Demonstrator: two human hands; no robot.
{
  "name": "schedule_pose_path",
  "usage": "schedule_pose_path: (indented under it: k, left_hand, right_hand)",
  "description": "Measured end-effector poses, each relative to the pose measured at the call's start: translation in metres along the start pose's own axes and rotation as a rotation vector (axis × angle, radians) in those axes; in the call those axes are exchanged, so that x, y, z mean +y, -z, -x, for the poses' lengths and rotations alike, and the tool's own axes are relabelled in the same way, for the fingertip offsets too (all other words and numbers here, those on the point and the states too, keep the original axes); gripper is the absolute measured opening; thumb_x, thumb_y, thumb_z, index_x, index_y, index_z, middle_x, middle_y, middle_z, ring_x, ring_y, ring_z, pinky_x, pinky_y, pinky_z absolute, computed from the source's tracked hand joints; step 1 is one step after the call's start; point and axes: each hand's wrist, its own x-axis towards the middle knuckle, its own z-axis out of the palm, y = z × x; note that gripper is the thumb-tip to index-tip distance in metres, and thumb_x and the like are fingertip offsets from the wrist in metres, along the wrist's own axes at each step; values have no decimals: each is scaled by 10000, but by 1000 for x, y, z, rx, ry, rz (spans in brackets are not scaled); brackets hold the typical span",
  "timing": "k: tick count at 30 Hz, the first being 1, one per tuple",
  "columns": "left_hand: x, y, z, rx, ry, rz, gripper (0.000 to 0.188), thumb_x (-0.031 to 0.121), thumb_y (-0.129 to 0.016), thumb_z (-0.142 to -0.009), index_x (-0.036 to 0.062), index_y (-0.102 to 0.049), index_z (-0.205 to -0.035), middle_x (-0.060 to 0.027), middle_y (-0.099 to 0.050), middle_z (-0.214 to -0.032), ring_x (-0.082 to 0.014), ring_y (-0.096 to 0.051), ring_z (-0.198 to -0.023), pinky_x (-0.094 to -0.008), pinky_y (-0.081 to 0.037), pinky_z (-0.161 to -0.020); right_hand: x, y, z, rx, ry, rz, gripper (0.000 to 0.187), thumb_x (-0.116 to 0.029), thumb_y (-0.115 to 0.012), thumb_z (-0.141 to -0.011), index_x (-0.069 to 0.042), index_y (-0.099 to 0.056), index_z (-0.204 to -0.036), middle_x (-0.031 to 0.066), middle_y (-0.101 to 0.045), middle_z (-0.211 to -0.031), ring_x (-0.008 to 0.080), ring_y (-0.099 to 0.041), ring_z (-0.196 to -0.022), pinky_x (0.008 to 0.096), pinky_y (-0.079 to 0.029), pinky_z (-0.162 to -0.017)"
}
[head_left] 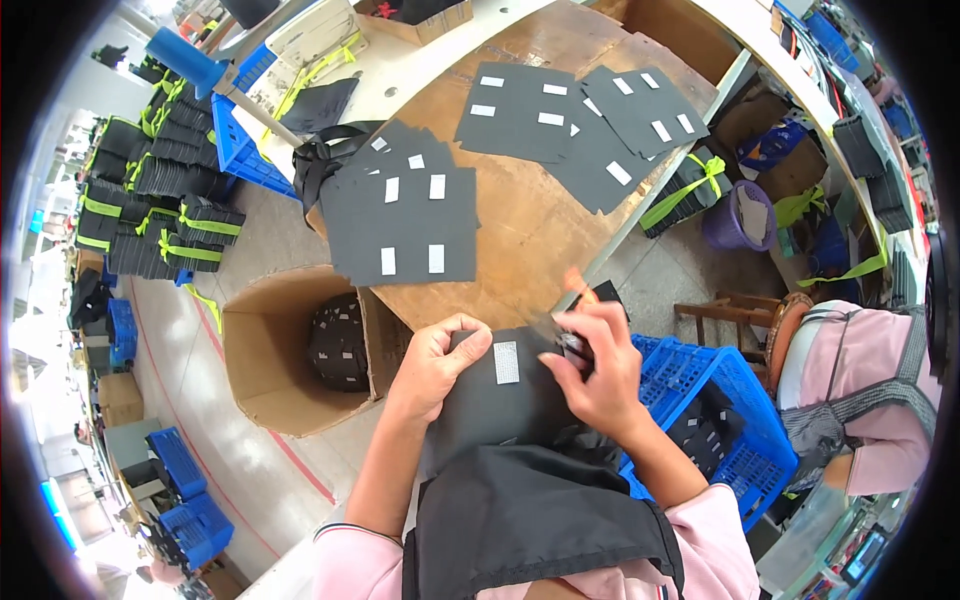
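Note:
My left hand pinches the left edge of a dark grey panel at the table's near edge, thumb on top. A white rectangular patch sits on that panel between my hands. At the panel's right upper corner, my right hand is closed around a small tool. Motion smears the tool; metallic and orange parts show, but its exact kind is unclear. Beyond my left hand lies a stack of grey panels with white patches. More patched panels are spread on the table's far side.
The brown wooden table stretches ahead. An open cardboard box holding patched pieces stands at left, a blue crate at right. Tied bundles are piled far left. A purple bin, a wooden stool and another person are at right.

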Motion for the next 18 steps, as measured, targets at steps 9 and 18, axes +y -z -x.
schedule_pose_path:
  k: [9, 18]
  left_hand:
    - [3, -3, -1, -56, -14, -6, 107, 128, -630, -865, 30, -593, -889, 7, -597, -773, -41, -539, -663, -183, -445, -594]
    - [10, -10, 1, -77, -42, -105, 162, 105, -607, -874, 6, -615, -1001, -14, -630, -852, -48, -559, -716, -190, -460, -633]
  right_hand:
    - [16, -1, 5, -9, 259, 39, 304, -64, -740, -624, -78, -638, -910, 61, -554, -756, 222, -550, -585, 308, -431, -497]
    - [11, 13, 6, -70, 248, 25, 332, -23, -751, -603, -71, -647, -915, 73, -561, -737, 213, -551, -605, 297, -430, -491]
